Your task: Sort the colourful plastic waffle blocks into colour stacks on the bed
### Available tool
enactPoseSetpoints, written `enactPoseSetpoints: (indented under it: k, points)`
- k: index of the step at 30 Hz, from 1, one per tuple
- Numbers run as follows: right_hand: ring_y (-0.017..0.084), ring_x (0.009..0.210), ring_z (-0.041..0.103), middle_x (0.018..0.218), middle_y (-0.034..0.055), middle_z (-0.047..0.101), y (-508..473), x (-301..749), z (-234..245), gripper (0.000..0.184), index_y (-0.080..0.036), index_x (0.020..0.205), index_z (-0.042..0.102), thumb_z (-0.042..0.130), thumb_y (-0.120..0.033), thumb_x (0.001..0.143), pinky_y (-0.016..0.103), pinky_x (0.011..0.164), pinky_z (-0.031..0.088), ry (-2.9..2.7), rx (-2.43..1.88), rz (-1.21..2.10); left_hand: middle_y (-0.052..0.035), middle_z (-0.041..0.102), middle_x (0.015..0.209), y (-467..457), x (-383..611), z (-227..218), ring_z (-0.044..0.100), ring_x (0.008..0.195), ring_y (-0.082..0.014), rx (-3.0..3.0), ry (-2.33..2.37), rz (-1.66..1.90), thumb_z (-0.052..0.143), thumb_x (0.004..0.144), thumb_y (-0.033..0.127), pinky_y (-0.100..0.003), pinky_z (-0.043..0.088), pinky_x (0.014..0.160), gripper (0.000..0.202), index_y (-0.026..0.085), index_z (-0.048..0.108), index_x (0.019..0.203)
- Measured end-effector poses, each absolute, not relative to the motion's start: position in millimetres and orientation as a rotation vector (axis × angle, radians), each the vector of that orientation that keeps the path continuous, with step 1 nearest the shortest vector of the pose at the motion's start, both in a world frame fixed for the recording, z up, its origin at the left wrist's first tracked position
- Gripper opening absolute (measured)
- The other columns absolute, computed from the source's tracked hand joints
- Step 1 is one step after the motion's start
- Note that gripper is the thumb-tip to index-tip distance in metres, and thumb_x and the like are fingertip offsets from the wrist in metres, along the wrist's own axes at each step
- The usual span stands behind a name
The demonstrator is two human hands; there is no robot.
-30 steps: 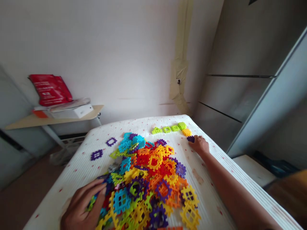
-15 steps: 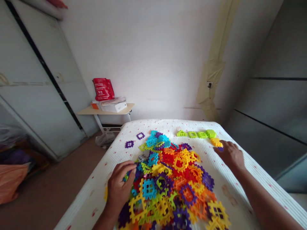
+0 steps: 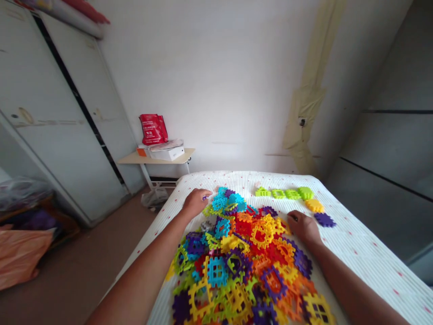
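Observation:
A purple toothed plastic building block [image 3: 204,197] peeks out at the fingertips of my left hand [image 3: 195,203], which is closed on it left of the pile's far end. My right hand [image 3: 304,227] hovers or rests by the right side of the pile, its fingers loosely curled with a small gap between them and no block visible in it. Between my arms lies a heap of mixed blocks [image 3: 243,262] in yellow, orange, red, purple, blue and green. Past my right hand a purple block [image 3: 325,220] and yellow blocks [image 3: 314,206] lie apart from the heap.
Green blocks [image 3: 292,194] form a row near the far edge of the white, red-dotted bed cover [image 3: 365,243]. Beyond the left edge stands a small table [image 3: 135,158] with a red bag [image 3: 154,129] and a white box [image 3: 167,153]. Wardrobes flank both sides.
My left hand has reached forward from the heap's left side to the loose purple blocks. My right hand has let go of the purple block and drawn back left towards the heap.

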State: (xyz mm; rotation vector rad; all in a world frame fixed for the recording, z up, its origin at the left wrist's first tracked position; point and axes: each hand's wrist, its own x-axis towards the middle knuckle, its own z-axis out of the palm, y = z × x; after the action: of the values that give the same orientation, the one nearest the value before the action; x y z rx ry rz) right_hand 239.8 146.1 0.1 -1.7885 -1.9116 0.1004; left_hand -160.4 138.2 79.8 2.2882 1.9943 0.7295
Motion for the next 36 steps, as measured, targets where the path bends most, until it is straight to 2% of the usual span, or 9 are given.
enactPoseSetpoints:
  k: [4, 7, 11, 16, 20, 24, 27, 30, 36]
  points:
    - [0.019, 0.076, 0.062, 0.085, 0.0049, 0.070, 148.2, 240.2, -2.6, 0.026, -0.021, 0.087, 0.068, 0.044, -0.030, 0.082, 0.024, 0.059, 0.037, -1.851, -1.840, 0.136, 0.0008, 0.066, 0.115, 187.8, -126.1, 82.4, 0.055, 0.110, -0.0186, 2.401, 1.923, 0.454, 0.056, 0.072, 0.010, -0.028, 0.042, 0.095, 0.044, 0.027, 0.063, 0.111]
    - [0.019, 0.077, 0.062, 0.088, 0.0049, 0.070, 147.2, 238.6, -1.5, 0.025, -0.021, 0.087, 0.068, 0.045, -0.029, 0.082, 0.023, 0.059, 0.036, -1.861, -1.844, 0.128, -0.0023, 0.061, 0.122, 208.7, -103.2, 81.4, 0.051, 0.116, -0.0203, 2.458, 1.887, 0.245, 0.059, 0.076, 0.012, -0.032, 0.041, 0.096, 0.041, 0.026, 0.060, 0.114]
    - [0.017, 0.077, 0.061, 0.088, 0.0040, 0.069, 144.6, 236.0, 0.8, 0.023, -0.022, 0.087, 0.068, 0.046, -0.026, 0.081, 0.023, 0.060, 0.036, -1.855, -1.839, 0.136, -0.0089, 0.056, 0.123, 220.5, -84.6, 79.2, 0.054, 0.109, -0.0221, 2.502, 1.850, 0.001, 0.055, 0.086, 0.030, -0.045, 0.045, 0.092, 0.031, 0.018, 0.057, 0.115]
    - [0.016, 0.077, 0.060, 0.089, 0.0035, 0.069, 144.1, 234.3, 1.7, 0.022, -0.021, 0.087, 0.067, 0.047, -0.025, 0.082, 0.022, 0.060, 0.034, -1.857, -1.818, 0.131, -0.0086, 0.057, 0.119, 223.0, -80.0, 74.3, 0.057, 0.103, -0.0207, 2.527, 1.886, -0.113, 0.054, 0.087, 0.034, -0.044, 0.048, 0.087, 0.031, 0.017, 0.056, 0.114]
    - [0.015, 0.075, 0.060, 0.087, 0.0032, 0.069, 145.4, 234.2, 1.0, 0.022, -0.021, 0.087, 0.067, 0.046, -0.025, 0.082, 0.022, 0.059, 0.033, -1.855, -1.831, 0.146, -0.0087, 0.058, 0.117, 218.8, -86.1, 73.4, 0.053, 0.111, -0.0222, 2.539, 1.937, -0.020, 0.057, 0.084, 0.021, -0.040, 0.044, 0.094, 0.028, 0.020, 0.059, 0.112]
    - [0.014, 0.076, 0.059, 0.089, 0.0028, 0.068, 145.8, 234.0, 1.5, 0.021, -0.021, 0.087, 0.067, 0.047, -0.024, 0.082, 0.022, 0.059, 0.032, -1.868, -1.836, 0.154, -0.0089, 0.060, 0.112, 204.3, -101.7, 79.3, 0.055, 0.109, -0.0230, 2.518, 1.988, 0.157, 0.057, 0.072, 0.006, -0.033, 0.043, 0.094, 0.053, 0.022, 0.056, 0.122]
    - [0.014, 0.075, 0.059, 0.088, 0.0028, 0.068, 145.0, 233.1, 3.3, 0.021, -0.021, 0.087, 0.066, 0.046, -0.024, 0.083, 0.022, 0.058, 0.031, -1.872, -1.858, 0.153, -0.0071, 0.060, 0.110, 181.9, -117.5, 84.1, 0.058, 0.104, -0.0209, 2.486, 1.997, 0.285, 0.057, 0.068, 0.006, -0.030, 0.045, 0.090, 0.061, 0.022, 0.052, 0.126]
    - [0.014, 0.074, 0.059, 0.088, 0.0033, 0.068, 143.5, 232.0, 6.0, 0.021, -0.021, 0.086, 0.067, 0.046, -0.025, 0.083, 0.022, 0.057, 0.031, -1.874, -1.875, 0.146, -0.0058, 0.059, 0.115, 149.3, -128.8, 85.9, 0.056, 0.109, -0.0188, 2.470, 1.984, 0.401, 0.057, 0.068, 0.007, -0.028, 0.043, 0.094, 0.062, 0.022, 0.049, 0.128]
    - [0.016, 0.075, 0.060, 0.086, 0.0034, 0.069, 141.8, 232.5, 8.9, 0.023, -0.022, 0.087, 0.068, 0.046, -0.027, 0.082, 0.022, 0.057, 0.033, -1.843, -1.877, 0.199, -0.0057, 0.061, 0.113, 73.4, -114.5, 81.6, 0.056, 0.108, -0.0214, 2.365, 1.888, 1.010, 0.059, 0.070, 0.013, -0.036, 0.045, 0.095, 0.055, 0.023, 0.052, 0.124]
